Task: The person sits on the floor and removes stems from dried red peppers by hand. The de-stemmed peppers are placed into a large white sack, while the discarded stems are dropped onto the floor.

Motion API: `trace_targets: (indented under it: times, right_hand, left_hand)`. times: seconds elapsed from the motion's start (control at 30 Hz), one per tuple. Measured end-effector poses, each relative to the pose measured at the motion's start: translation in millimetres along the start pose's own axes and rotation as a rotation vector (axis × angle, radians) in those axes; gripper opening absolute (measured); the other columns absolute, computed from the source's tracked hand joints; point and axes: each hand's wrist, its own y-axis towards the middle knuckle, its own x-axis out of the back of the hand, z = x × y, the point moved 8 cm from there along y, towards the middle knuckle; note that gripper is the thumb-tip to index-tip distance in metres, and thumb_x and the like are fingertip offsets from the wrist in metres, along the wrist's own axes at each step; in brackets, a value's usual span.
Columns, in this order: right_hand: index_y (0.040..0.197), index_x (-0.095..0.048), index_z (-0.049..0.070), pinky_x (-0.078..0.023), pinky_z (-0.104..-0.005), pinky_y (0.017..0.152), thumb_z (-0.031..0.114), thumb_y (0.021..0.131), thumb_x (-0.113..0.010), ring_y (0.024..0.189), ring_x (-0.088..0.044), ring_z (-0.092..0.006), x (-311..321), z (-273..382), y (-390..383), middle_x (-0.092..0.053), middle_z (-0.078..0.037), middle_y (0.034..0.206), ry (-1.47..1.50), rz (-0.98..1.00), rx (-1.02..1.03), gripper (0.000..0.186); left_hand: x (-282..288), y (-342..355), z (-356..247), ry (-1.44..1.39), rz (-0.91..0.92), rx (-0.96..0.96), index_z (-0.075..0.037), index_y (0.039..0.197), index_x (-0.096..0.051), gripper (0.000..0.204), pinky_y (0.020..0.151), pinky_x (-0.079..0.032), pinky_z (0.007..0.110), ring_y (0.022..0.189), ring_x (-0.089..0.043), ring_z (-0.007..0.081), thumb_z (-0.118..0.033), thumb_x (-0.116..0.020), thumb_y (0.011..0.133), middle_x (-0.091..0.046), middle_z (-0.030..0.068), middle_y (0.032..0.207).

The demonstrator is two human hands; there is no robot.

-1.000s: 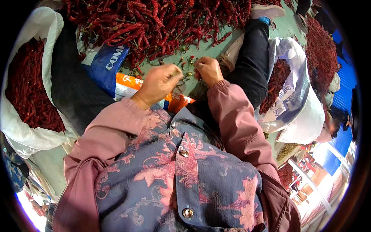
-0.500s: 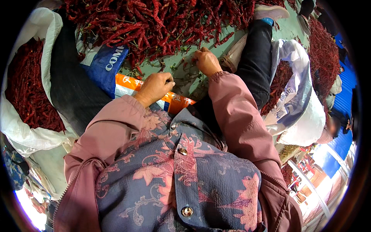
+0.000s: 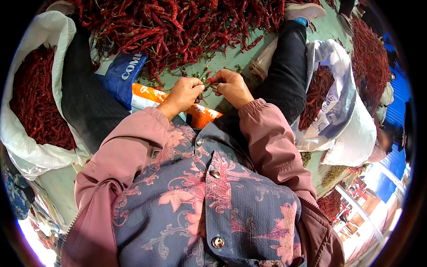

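Note:
My left hand (image 3: 182, 94) and my right hand (image 3: 230, 87) meet just below the heap of dried red chillies (image 3: 178, 26), their fingertips almost touching. My right hand pinches a small red chilli (image 3: 210, 79) between finger and thumb. My left hand is closed beside it on something too small to make out. Loose stems and green bits (image 3: 195, 73) lie on the pale green floor (image 3: 240, 58) beyond them. An orange and white plastic sack (image 3: 205, 115) and a blue sack (image 3: 122, 75) lie under and left of my hands.
My dark-trousered legs are spread either side. An open white sack of chillies (image 3: 62, 75) stands at far left, another (image 3: 351, 124) at right. A spread of red chillies (image 3: 367, 58) continues along the right, with another person (image 3: 380, 147) beside it. A white bar (image 3: 360, 211) shows lower right.
My right hand, which had reached forward toward the heap, has come back down and inward with a small red chilli. My left hand has shifted up and right to meet it.

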Motion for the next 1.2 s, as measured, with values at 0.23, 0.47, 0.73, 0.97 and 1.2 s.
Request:
trace_targets:
  times: [0.23,0.47,0.73,0.97,1.2]
  right_hand:
    - [0.089,-0.058,0.0,-0.047,-0.0239,0.057,-0.003,0.074,-0.05,0.062,-0.053,-0.0108,-9.9,1.3,-18.2,-0.057,-0.004,0.075,0.428,0.071,-0.138,0.017]
    - [0.084,-0.059,-0.002,-0.045,-0.0253,0.052,-0.002,0.071,-0.054,0.059,-0.053,-0.0103,-4.0,5.0,-26.6,-0.055,-0.005,0.062,0.153,0.06,-0.075,0.014]
    - [0.078,-0.05,0.001,-0.047,-0.0417,0.062,0.005,0.062,-0.059,0.071,-0.058,-0.0355,-0.2,62.9,-48.6,-0.055,-0.019,0.077,-0.816,-0.262,0.467,0.018]
    - [0.084,-0.056,0.009,-0.047,-0.0397,0.064,0.001,0.066,-0.056,0.076,-0.057,-0.0332,144.8,119.9,-108.6,-0.055,-0.012,0.081,-1.03,-0.771,0.632,0.02]
    - [0.093,-0.06,0.011,-0.048,-0.0386,0.072,0.002,0.068,-0.058,0.086,-0.059,-0.0307,264.2,60.7,-161.2,-0.055,-0.012,0.1,-1.356,-0.804,-0.019,0.026]
  left_hand:
    - [-2.5,-11.4,-14.2,0.161,0.04,-0.073,0.001,0.078,-0.06,0.014,0.049,-0.038,0.025,0.053,-0.045,0.0065,-0.011,-0.055,0.084,-0.052,-0.0014,0.06]
    - [-12.8,-17.1,-15.8,0.217,0.067,-0.147,0.002,0.075,-0.057,0.015,0.051,-0.036,0.025,0.057,-0.042,0.0059,-0.011,-0.055,0.083,-0.047,-0.0012,0.058]
    - [-31.5,-22.0,-52.6,0.489,-0.005,-0.32,0.002,0.074,-0.055,0.011,0.054,-0.042,0.033,0.053,-0.05,0.0231,-0.007,-0.055,0.079,-0.054,0.0181,0.065]
    - [-62.8,-37.9,-78.1,0.663,0.207,-0.574,-0.002,0.092,-0.06,0.017,0.071,-0.045,0.036,0.081,-0.058,0.0289,-0.011,-0.059,0.078,-0.06,0.0142,0.085]
    - [8.8,-19.8,-13.0,0.789,-0.034,-0.312,0.002,0.097,-0.059,0.023,0.08,-0.044,0.038,0.093,-0.055,0.0309,-0.011,-0.057,0.078,-0.059,0.016,0.1]
